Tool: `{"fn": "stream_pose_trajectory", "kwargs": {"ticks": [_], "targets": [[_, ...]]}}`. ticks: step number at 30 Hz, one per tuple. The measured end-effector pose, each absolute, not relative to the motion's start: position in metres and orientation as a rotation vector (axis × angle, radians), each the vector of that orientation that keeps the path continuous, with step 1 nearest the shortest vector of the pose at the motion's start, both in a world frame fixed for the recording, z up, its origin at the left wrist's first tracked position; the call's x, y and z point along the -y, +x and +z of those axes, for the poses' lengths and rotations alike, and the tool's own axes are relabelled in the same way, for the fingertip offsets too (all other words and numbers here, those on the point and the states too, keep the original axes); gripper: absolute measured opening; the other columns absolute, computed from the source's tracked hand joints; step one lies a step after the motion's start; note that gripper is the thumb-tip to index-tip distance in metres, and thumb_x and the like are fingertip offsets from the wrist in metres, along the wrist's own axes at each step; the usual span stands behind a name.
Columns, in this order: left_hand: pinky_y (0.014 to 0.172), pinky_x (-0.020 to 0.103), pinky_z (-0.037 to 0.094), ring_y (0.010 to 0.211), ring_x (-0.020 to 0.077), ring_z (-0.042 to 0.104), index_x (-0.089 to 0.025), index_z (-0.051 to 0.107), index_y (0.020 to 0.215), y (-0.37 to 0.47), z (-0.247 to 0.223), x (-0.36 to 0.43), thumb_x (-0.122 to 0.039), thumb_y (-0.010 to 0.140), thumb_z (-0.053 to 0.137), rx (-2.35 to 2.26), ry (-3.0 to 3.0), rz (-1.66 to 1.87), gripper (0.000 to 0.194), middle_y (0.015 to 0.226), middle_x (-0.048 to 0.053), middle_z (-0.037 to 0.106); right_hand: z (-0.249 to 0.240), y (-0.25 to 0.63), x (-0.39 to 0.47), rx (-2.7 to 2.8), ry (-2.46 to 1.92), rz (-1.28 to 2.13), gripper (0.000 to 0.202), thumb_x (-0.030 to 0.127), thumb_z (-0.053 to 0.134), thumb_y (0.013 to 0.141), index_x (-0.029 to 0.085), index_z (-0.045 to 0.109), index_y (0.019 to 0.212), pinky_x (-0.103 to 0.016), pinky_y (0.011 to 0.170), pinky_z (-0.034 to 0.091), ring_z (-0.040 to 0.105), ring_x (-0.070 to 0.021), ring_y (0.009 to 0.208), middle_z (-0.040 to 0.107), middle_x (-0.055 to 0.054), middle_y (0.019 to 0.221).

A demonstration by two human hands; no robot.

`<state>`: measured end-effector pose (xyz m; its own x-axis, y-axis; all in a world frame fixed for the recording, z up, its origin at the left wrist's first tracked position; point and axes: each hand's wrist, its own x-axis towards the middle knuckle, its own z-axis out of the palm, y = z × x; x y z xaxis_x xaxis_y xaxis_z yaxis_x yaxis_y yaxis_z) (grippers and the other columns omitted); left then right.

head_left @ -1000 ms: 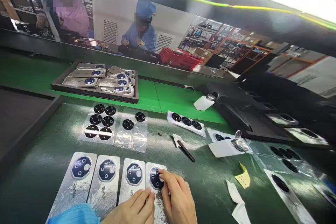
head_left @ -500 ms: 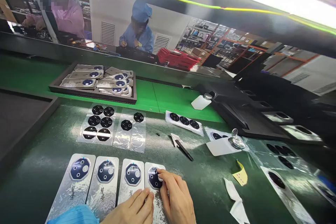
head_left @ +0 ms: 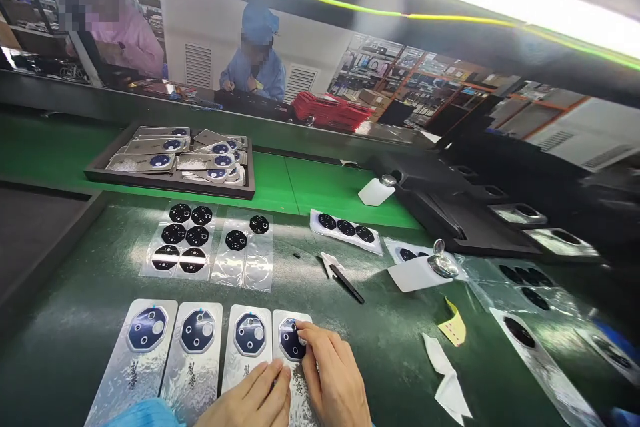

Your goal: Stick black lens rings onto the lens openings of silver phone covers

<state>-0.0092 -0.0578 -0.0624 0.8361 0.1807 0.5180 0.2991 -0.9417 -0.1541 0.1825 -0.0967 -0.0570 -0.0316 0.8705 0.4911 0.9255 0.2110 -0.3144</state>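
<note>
Four silver panels with rippled faces lie side by side near the front of the bench; I point to the leftmost panel (head_left: 125, 387) and the second panel (head_left: 193, 383). Each carries a dark blue octagonal cover with round holes, such as the one on the third panel (head_left: 249, 334). My left hand (head_left: 255, 397) lies with fingers outstretched across the lower parts of the third and fourth panels. Bent around the right side of the fourth panel (head_left: 297, 390) is my right hand (head_left: 336, 367), its index fingertip on that panel's octagonal cover (head_left: 289, 340); its other fingertips are partly hidden.
Clear sheets with black octagonal stickers (head_left: 183, 237) lie beyond the panels. A dark tray (head_left: 170, 187) holds stacked panels. To the right are black tweezers (head_left: 347, 283), a white pump bottle (head_left: 415, 275), yellow paper (head_left: 454, 323) and white wipes (head_left: 450, 393). Two people sit opposite.
The view has shifted slightly, so the bench items appear a little further left. Both hands keep nearly the same places on the panels.
</note>
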Motion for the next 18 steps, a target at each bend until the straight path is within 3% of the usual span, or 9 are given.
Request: {"fn": "stream_pose_trajectory", "kwargs": {"ticks": [11,15,18], "targets": [[0.098,0.028,0.046,0.111,0.0184,0.063,-0.013,0.065,0.106,-0.010,-0.058,0.056,-0.034,0.098,0.050,0.380,-2.880,-0.778,0.028,0.115,0.003,0.072,-0.057,0.181,0.096,1.875,-1.649,-0.132,0.030,0.003,0.040,0.091,0.019,0.055,0.110,-0.031,0.075,0.049,0.063,-0.0193,0.092,0.069,-0.007,0.105],[0.100,0.037,0.049,0.120,0.0255,0.059,-0.010,0.060,0.116,-0.021,-0.038,0.043,-0.049,0.088,0.064,0.458,-3.043,-0.758,0.048,0.123,0.011,0.068,-0.055,0.181,0.096,1.876,-1.649,-0.140,0.029,0.003,0.039,0.091,0.019,0.055,0.109,-0.031,0.073,0.048,0.063,-0.0194,0.090,0.069,-0.007,0.103],[0.103,0.046,0.050,0.129,0.0309,0.052,-0.012,0.046,0.134,-0.033,-0.022,0.031,-0.038,0.073,0.083,0.879,-3.096,-0.626,0.076,0.136,0.015,0.059,-0.053,0.179,0.095,1.882,-1.673,-0.132,0.029,0.003,0.039,0.091,0.019,0.054,0.109,-0.032,0.071,0.048,0.062,-0.0197,0.088,0.069,-0.006,0.102]]}}
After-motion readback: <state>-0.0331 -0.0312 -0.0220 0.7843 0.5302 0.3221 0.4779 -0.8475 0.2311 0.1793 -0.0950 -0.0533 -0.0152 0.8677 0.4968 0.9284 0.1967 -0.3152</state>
